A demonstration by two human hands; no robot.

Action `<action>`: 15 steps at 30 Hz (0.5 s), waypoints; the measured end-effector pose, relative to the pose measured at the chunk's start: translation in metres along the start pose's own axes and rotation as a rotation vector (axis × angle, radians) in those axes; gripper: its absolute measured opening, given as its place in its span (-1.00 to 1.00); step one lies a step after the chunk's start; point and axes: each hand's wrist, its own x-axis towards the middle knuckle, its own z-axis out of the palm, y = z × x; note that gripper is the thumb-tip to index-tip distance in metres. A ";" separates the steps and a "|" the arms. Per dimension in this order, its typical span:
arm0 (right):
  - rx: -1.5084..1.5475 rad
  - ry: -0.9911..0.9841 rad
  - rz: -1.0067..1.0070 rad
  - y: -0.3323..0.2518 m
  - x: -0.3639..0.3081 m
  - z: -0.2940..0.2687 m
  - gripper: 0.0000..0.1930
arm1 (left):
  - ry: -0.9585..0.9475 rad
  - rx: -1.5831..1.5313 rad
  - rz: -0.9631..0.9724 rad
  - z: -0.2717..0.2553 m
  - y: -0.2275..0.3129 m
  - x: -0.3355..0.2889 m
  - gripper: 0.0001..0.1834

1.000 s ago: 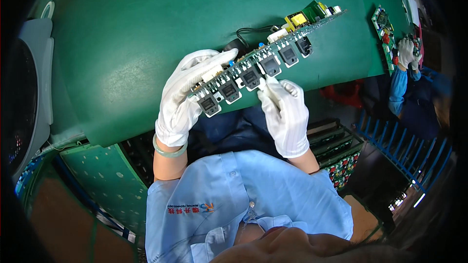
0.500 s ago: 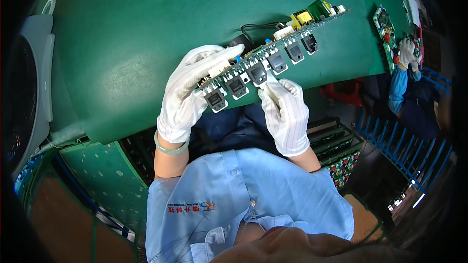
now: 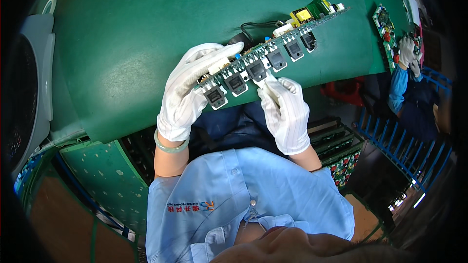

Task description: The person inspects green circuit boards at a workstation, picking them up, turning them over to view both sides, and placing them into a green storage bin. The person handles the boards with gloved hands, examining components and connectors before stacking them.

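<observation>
A long green circuit board (image 3: 280, 42) is held up on edge over the bench, tilted so its right end is higher. My left hand (image 3: 187, 85), in a white glove, is closed around its left end, with fingers along the far side. Black flat components (image 3: 276, 60) with metal tabs stand out in a row along its near edge. My right hand (image 3: 286, 107), also gloved, has its fingers drawn together in a pinch against the tab of a middle component. Whether a small thing lies in that pinch is hidden. A yellow transformer (image 3: 302, 16) sits towards the board's right end.
A green mat (image 3: 131, 34) covers the bench. At the left stands a grey fan-like unit (image 3: 41, 63). To the right, another person's gloved hands (image 3: 406, 52) work beside a second circuit board (image 3: 385, 34). Below the bench edge is a rack (image 3: 336, 141) of boards.
The board has shifted very slightly, its left end rising a little. Both hands keep their places on it.
</observation>
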 end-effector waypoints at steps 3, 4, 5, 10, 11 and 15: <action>-0.017 0.020 0.010 0.007 0.002 0.000 -0.74 | 0.010 0.001 -0.002 0.000 0.001 0.000 -0.18; -0.015 0.039 0.037 0.008 0.003 0.000 -0.73 | 0.015 0.003 0.002 0.000 0.001 -0.001 -0.17; -0.024 0.045 0.001 0.009 0.004 -0.001 -0.73 | 0.016 0.000 -0.007 0.000 0.001 -0.001 -0.17; 0.062 0.087 -0.024 0.009 0.001 -0.008 -0.72 | 0.007 0.024 -0.008 0.001 0.002 0.001 -0.15; 0.035 0.101 -0.006 0.012 0.004 -0.010 -0.71 | 0.024 0.006 -0.020 0.003 0.006 0.001 -0.14; -0.130 0.203 0.015 0.027 0.016 -0.020 -0.71 | 0.025 0.026 -0.034 0.003 0.004 0.000 -0.10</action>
